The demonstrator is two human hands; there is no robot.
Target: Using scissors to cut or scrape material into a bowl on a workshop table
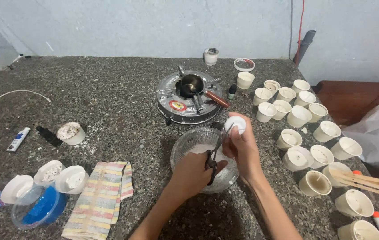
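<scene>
Small white cup [235, 124] being held in right hand [242, 149], tilted over glass bowl [185, 144] near counter middle. Left hand [194, 173] gripping scissors [214, 155], tips reaching into cup mouth. Bowl already holding white flakes. Judging: emptying partway done. Many white cups [297, 115] waiting at right; a few cups [60, 175] lying at left by striped cloth [100, 198]. Stove with small pot [192, 84] sitting behind bowl.
</scene>
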